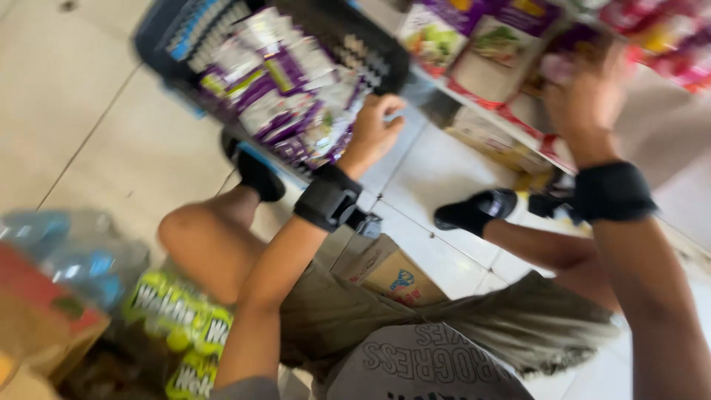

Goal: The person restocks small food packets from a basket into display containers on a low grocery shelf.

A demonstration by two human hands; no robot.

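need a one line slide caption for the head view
Crouched on a tiled floor, left hand grips a dark basket of purple packets; right hand reaches among shelf packets.

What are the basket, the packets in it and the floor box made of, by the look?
Basket: dark openwork wall, likely moulded plastic.
Packets: glossy purple-and-white film, probably plastic; blur hides detail.
Box: matte brown with folded flaps, looks like cardboard.
Left hand is at the basket's rim.

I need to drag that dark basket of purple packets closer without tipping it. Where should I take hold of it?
Judging by its pose, grip the basket at its near rim corner, where the left hand already rests, coming from the person's side. It looks tilted and full of purple packets, so a low pull on the rim seems safest.
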